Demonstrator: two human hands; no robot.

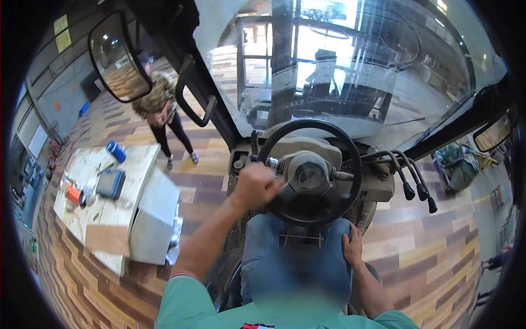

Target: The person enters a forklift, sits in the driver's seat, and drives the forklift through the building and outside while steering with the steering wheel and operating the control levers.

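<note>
Left grip (255,186) clasped the steering wheel (308,174), at its left, right grip (354,248) lay released on jeans (260,238), below the wheel's right

Left hand (255,187): fingertips curled out of sight; whether they touch the steering wheel (308,174) cannot be told.
Right hand (353,245): palm hidden against the jeans (262,252).
Lap: centre covered by a blurred blue patch (298,277).
Green shirt (183,301): cut off by the lower edge.
Table (82,215): near its left edge, bits beside an orange object (75,194), too small to identify; beyond its right edge, white-and-blue matter (176,238), partly hidden by a panel (153,230).
Standing person (164,112): partly behind a mirror (119,57).
Second person (499,259), far right: cut off by the dark rim.
Windscreen (329,104): view beyond partly lost in glare.
</note>
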